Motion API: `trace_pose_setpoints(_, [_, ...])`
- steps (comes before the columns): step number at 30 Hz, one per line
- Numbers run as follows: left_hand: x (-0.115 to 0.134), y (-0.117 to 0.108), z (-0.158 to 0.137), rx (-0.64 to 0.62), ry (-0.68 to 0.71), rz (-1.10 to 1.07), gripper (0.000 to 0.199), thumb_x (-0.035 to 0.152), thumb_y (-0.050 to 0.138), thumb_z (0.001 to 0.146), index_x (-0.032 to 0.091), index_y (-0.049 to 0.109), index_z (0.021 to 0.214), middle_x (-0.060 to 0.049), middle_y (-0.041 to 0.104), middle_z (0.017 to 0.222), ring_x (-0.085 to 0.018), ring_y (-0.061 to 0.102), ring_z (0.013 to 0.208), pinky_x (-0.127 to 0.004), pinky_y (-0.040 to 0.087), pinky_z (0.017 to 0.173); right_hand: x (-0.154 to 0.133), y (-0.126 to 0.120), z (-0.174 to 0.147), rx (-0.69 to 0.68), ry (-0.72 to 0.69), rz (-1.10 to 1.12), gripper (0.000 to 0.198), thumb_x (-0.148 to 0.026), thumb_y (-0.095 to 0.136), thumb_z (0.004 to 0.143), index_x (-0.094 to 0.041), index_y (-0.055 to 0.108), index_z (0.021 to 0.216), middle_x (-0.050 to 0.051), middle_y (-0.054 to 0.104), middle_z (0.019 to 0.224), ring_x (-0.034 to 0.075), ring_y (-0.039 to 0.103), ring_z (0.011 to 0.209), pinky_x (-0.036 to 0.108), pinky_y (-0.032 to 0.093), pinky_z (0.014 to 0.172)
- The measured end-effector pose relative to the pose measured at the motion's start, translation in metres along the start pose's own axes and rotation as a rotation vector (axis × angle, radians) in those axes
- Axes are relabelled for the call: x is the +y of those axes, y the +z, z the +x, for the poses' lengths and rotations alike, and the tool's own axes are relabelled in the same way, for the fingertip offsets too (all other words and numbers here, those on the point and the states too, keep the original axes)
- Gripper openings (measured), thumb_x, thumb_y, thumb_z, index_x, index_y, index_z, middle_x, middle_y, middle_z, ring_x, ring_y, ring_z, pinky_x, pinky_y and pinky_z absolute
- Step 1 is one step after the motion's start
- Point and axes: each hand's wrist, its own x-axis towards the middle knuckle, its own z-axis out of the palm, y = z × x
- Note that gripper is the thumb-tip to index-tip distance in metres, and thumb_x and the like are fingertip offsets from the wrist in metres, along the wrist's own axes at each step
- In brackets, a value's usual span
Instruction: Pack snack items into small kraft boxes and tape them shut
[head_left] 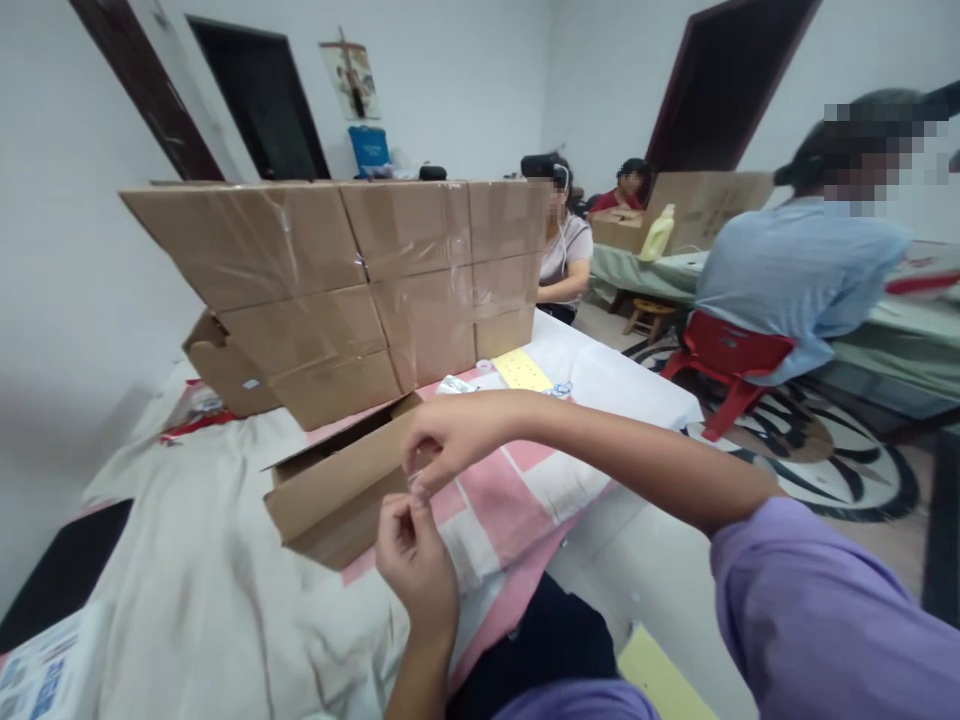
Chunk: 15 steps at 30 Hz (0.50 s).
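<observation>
My left hand [416, 555] is raised in front of me, thumb and fingers pinched together. Just above it my right hand [454, 440] bends downward, its fingertips pinched and meeting those of the left. Something small and thin seems to lie between the fingertips, too small to name. Right behind both hands stands an open cardboard box [337, 490], long and low, on the cloth-covered table [517, 490]. Part of the box is hidden by my hands.
Stacked taped cartons [337, 270] form a wall behind the box. A yellow card [523, 370] and a tape roll [484, 365] lie near it. At lower left is a white packet [52, 670]. Co-workers sit beyond; one is on a red chair [735, 350].
</observation>
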Motion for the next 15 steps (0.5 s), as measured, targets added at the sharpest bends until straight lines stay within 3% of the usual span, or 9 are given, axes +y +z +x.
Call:
trace_pose_setpoints(5, [-0.01,-0.002,0.003,0.008,0.017,0.037,0.024,0.036,0.06,0.095,0.02,0.058,0.077,0.004,0.049,0.071,-0.012,0.048,0.068,-0.025,0.039,0.065,0.009,0.008,0.001,0.072,-0.066,0.126,0.013,-0.013,0.064,0.09,-0.012,0.064,0.077,-0.005,0.051,0.065,0.008,0.045,0.062,0.022,0.033,0.06])
trace_pose_setpoints(8, [-0.014,-0.002,0.004,0.036,0.03,0.047,0.023,0.037,0.06,0.095,0.02,0.059,0.079,0.004,0.049,0.07,-0.012,0.048,0.067,-0.025,0.04,0.065,0.016,0.011,0.002,0.139,-0.048,0.152,0.005,-0.015,0.064,0.089,-0.012,0.067,0.086,-0.005,0.051,0.068,0.009,0.047,0.063,0.021,0.034,0.059])
trace_pose_setpoints(11, [-0.017,-0.002,0.007,0.046,0.029,0.056,0.023,0.038,0.059,0.095,0.02,0.058,0.08,0.005,0.048,0.068,-0.012,0.046,0.065,-0.025,0.04,0.064,0.023,0.014,-0.001,0.163,-0.025,0.204,0.014,-0.019,0.064,0.092,-0.01,0.07,0.1,-0.005,0.053,0.068,0.009,0.047,0.063,0.021,0.035,0.06])
trace_pose_setpoints(15, [-0.022,-0.006,0.006,0.034,-0.003,0.062,0.026,0.043,0.062,0.093,0.02,0.06,0.08,0.003,0.054,0.072,-0.013,0.052,0.068,-0.026,0.044,0.066,0.025,0.028,-0.009,0.152,0.003,0.318,0.025,-0.031,0.07,0.092,-0.008,0.072,0.103,-0.004,0.059,0.07,0.008,0.048,0.063,0.02,0.036,0.061])
